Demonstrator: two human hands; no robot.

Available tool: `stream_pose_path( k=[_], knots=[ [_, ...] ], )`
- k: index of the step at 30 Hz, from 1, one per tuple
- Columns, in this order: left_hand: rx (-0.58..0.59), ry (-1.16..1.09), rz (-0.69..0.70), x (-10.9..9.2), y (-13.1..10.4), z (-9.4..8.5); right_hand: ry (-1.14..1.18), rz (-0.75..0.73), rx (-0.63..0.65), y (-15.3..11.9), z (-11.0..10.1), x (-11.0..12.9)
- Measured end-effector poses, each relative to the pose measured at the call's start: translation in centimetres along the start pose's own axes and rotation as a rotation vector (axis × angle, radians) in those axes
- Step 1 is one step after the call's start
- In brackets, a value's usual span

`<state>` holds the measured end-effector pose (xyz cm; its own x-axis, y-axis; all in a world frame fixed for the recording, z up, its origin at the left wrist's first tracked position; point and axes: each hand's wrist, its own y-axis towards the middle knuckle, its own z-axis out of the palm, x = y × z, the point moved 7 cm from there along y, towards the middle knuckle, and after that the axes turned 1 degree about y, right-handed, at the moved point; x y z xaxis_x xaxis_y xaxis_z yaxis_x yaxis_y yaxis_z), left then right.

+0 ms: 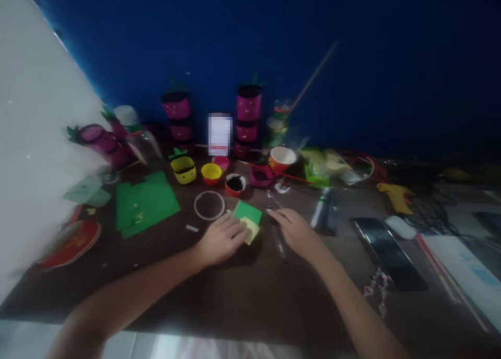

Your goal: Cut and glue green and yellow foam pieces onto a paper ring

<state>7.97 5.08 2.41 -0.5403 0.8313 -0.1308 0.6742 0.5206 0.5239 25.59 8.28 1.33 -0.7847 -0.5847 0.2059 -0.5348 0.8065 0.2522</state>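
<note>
My left hand point(222, 239) is closed on a small yellow paper piece point(252, 231), with a green paper square point(247, 213) just beyond it. Both pieces are tilted above the dark table, and the fingers hide part of them. To their right, my right hand point(294, 229) has its fingers drawn together, pointing left. Whatever is at its fingertips is blurred. A slim clear, pen-like tool point(280, 244) lies below those fingers, and a thin silvery object point(271, 196) shows just past them. Beyond my left hand lies a clear ring point(209, 205).
Green sheets point(146, 205) lie left, near a red round piece point(74, 243). Small cups, including a yellow cup point(211, 173), stand behind the hands. Purple decorated towers point(248, 108) flank a lit phone point(219, 134). At right are a dark phone point(385, 252) and yellow glue gun point(397, 197).
</note>
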Motion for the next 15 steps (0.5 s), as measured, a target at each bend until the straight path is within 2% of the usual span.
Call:
stream_pose_path(
  k=[2,4,7,11,15],
  knots=[
    [-0.096,-0.084,-0.048,0.9,-0.1,-0.6,-0.023,0.114,-0.066,0.0,-0.7,-0.8],
    [-0.199,-0.192,-0.14,2.1,-0.3,-1.1,-0.079,0.287,-0.108,-0.3,-1.3,-2.0],
    [-0.302,-0.386,-0.285,3.5,-0.5,-1.3,-0.135,0.474,-0.064,-0.9,-1.3,-3.6],
    [-0.304,-0.561,-0.463,4.8,-0.7,-0.7,-0.189,0.541,-0.013,-1.3,-1.1,-4.4],
    [-0.281,-0.673,-0.658,6.1,-1.0,-0.3,-0.275,0.496,0.076,-0.9,-1.0,-3.6]
  ],
)
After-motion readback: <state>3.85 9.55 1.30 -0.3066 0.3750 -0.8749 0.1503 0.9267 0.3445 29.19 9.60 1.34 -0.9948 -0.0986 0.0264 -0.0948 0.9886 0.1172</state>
